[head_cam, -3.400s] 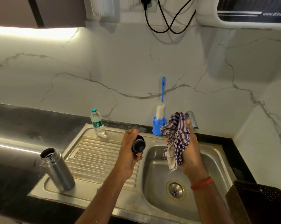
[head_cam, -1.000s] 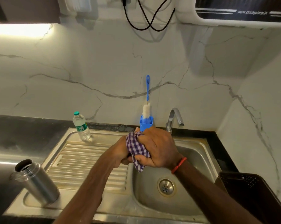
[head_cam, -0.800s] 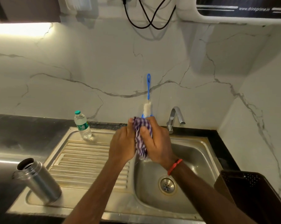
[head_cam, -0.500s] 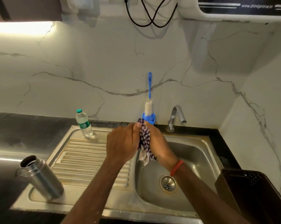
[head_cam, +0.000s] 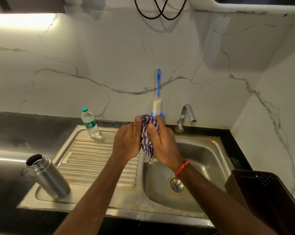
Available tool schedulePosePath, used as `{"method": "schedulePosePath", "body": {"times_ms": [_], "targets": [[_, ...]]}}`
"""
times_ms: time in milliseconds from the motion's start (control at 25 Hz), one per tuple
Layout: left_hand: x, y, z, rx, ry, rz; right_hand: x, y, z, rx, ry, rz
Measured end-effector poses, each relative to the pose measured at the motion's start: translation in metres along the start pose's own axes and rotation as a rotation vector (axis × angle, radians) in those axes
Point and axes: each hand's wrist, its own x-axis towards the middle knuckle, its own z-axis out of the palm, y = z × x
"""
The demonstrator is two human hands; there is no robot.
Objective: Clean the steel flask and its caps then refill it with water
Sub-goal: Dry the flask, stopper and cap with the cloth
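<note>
Far left, the open-mouthed brushed steel flask stands uncapped on the front corner of the drainboard, right beside the black table. It sits as it did a few seconds back, so nothing has gone into it yet. Behind it, the small clear plastic water bottle with the green cap is upright at the back of the drainboard, untouched.

Now the middle, where the action is. A few seconds ago my hands were apart, the left holding up a dark cap and the right holding the cloth. Now they're together over the edge of the steel sink basin. The left hand and right hand are clamped from either side on the purple-and-white checked cloth, thumbs on top, a loose tail hanging below. I can't see the cap; I judge it's wrapped inside. In the last second the grip has turned from right hand over the top to hands side by side, which reads as a twisting wipe.

Further right, the blue-handled bottle brush sits in its holder and the chrome tap shows no water running.

So I'd say cap-drying is under way, and refilling comes later.
</note>
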Motion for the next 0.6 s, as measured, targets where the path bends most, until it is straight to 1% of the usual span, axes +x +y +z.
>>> {"method": "schedulePosePath", "body": {"times_ms": [40,80,120,160,200,240,280,320,360,400,440,520,560,600], "targets": [[0.000,-0.002,-0.002,0.037,0.021,0.062,0.003,-0.005,0.004,0.143,-0.041,0.215],[-0.001,-0.007,-0.003,0.081,0.025,0.114,0.007,-0.010,0.006,0.297,-0.084,0.391],[-0.003,-0.012,-0.005,0.092,0.013,0.133,0.010,-0.014,0.005,0.483,-0.121,0.546],[-0.006,-0.019,-0.003,0.126,0.056,0.177,0.012,-0.015,0.002,0.681,-0.157,0.697],[-0.012,-0.020,-0.003,0.072,0.075,0.136,0.011,-0.018,-0.003,0.863,-0.226,0.832],[-0.016,-0.021,0.000,-0.022,0.127,0.052,0.009,-0.019,-0.008,0.991,-0.295,0.931],[-0.015,-0.014,0.000,-0.270,0.185,-0.151,0.006,-0.018,-0.012,1.071,-0.334,0.984],[-0.015,-0.009,0.001,-0.535,0.226,-0.340,0.004,-0.016,-0.013,1.118,-0.324,1.004],[-0.013,-0.002,0.001,-0.781,0.254,-0.518,0.002,-0.015,-0.013,1.179,-0.274,1.000],[-0.011,0.002,0.001,-0.940,0.272,-0.663,0.002,-0.013,-0.012,1.259,-0.211,0.964],[-0.009,0.004,0.001,-1.012,0.276,-0.766,0.002,-0.010,-0.010,1.274,-0.137,0.915],[-0.007,0.004,-0.002,-1.094,0.249,-0.898,0.005,-0.004,-0.007,1.191,-0.028,0.770],[-0.007,0.001,-0.003,-1.123,0.196,-0.957,0.007,-0.002,-0.006,1.106,0.002,0.684],[-0.007,-0.002,-0.003,-1.118,0.138,-0.984,0.008,-0.006,-0.007,0.955,0.008,0.579]]}}
